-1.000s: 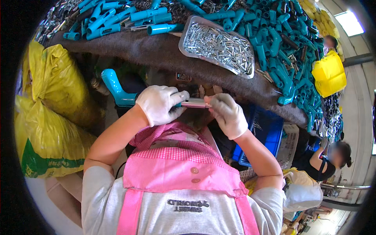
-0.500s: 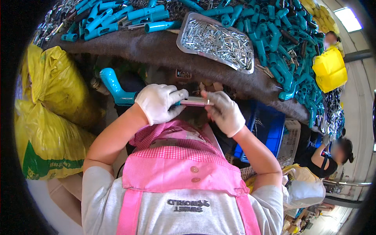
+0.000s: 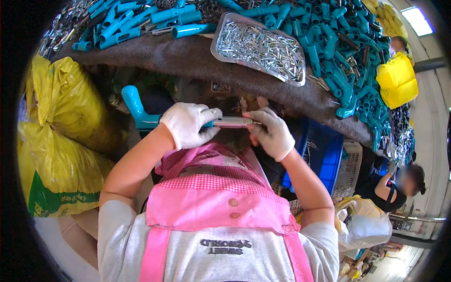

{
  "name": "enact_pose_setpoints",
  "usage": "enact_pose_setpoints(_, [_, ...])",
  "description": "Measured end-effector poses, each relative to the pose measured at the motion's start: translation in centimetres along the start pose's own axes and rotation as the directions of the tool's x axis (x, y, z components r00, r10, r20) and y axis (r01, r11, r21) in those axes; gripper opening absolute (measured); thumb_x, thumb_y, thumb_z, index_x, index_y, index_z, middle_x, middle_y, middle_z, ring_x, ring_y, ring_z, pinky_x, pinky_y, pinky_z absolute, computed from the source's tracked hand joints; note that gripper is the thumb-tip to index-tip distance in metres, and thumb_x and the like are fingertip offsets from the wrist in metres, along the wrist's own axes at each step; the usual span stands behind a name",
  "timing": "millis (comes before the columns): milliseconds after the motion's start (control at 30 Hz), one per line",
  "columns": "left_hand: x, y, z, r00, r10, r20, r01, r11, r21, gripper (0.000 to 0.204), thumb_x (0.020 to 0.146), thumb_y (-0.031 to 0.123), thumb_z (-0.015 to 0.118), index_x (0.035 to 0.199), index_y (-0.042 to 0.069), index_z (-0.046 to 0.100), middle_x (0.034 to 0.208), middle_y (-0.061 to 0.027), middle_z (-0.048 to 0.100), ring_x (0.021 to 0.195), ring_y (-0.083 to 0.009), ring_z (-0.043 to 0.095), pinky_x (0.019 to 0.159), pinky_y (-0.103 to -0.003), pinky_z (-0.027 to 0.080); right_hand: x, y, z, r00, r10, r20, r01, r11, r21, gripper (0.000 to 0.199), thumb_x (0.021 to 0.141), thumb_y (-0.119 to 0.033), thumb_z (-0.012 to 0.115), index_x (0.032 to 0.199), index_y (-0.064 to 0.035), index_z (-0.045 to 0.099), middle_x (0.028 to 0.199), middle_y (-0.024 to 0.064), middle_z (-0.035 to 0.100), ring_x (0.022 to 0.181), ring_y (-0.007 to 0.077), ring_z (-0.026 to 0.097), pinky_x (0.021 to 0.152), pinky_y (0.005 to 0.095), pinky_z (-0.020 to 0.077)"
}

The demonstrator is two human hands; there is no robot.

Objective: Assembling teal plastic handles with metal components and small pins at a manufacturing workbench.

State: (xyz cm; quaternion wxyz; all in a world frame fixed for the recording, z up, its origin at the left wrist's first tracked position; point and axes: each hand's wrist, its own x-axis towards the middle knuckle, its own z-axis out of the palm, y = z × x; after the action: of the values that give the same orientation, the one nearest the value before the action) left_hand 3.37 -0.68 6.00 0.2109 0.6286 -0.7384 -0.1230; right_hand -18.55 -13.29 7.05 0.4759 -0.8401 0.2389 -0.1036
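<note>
One left hand [image 3: 189, 126] closed round one teal-handled tool [image 3: 135, 104], one right hand [image 3: 273, 134] half-curled at its tip (hold unclear), one tray [image 3: 235, 61]

Bright window [image 3: 417, 21] in a pale wall [image 3: 432, 101] beyond a brown-covered worktable [image 3: 155, 57].

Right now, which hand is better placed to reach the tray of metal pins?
Probably the right hand: it sits nearer the silvery tray, while the left hand grips the curved teal handle.
</note>
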Motion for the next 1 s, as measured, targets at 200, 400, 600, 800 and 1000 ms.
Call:
enact_pose_setpoints(200, [0.0,0.3,0.4,0.999,-0.011,0.032,0.014,0.994,-0.112,0.033,0.080,0.032,0.058,0.104,0.009,0.059,0.083,-0.0126,0.063,0.075,-0.0305,0.062,0.067,-0.040,0.050,-0.5,0.5,0.8,0.978,-0.102,-0.184,0.137,0.972,0.190,0.030,0.087,-0.010,0.059,0.114,0.0018,0.052,0.063,-0.0004,0.048,0.052,0.0082,0.051,0.049,0.0210,0.0442])
enact_pose_setpoints(400, [0.6,1.6,0.6,0.993,0.071,-0.095,-0.052,0.981,0.186,0.032,0.076,0.027,0.061,0.101,0.006,0.060,0.075,-0.0127,0.061,0.070,-0.0299,0.060,0.062,-0.040,0.050,-0.2,3.2,0.0,0.880,0.358,0.312,-0.458,0.466,0.757,0.040,0.090,-0.039,0.053,0.108,-0.0021,0.053,0.072,0.0039,0.054,0.055,0.0121,0.052,0.050,0.0212,0.0425])
enact_pose_setpoints(600, [0.3,1.6,2.3,0.996,-0.092,0.002,0.084,0.900,-0.429,0.031,0.078,0.028,0.061,0.097,0.005,0.061,0.087,-0.0160,0.065,0.077,-0.0318,0.062,0.068,-0.039,0.051,1.1,0.9,4.6,0.968,0.070,-0.241,0.202,0.351,0.914,0.040,0.091,-0.036,0.051,0.113,-0.0032,0.049,0.085,0.0074,0.054,0.092,0.0240,0.055,0.087,0.0358,0.0410])
enact_pose_setpoints(800, [1.5,1.4,5.9,0.938,-0.076,-0.338,0.022,0.987,-0.160,0.035,0.076,0.023,0.063,0.104,0.004,0.056,0.087,-0.0159,0.060,0.076,-0.0342,0.060,0.065,-0.043,0.048,4.1,3.0,6.5,0.769,0.159,-0.618,0.539,0.357,0.763,0.036,0.093,-0.019,0.048,0.125,-0.0070,0.039,0.091,0.0082,0.056,0.093,0.0231,0.055,0.089,0.0421,0.0414])
enact_pose_setpoints(1000, [2.7,1.0,6.8,0.544,-0.813,-0.206,-0.524,-0.137,-0.840,0.031,0.095,0.035,0.042,0.106,0.006,0.043,0.082,-0.0090,0.053,0.075,-0.0189,0.054,0.077,-0.034,0.046,-0.8,3.9,6.5,0.996,-0.037,0.084,0.035,0.999,0.024,0.078,0.071,-0.021,0.074,0.135,-0.0003,0.033,0.128,0.0191,0.047,0.119,0.0267,0.046,0.099,0.0356,0.0361])
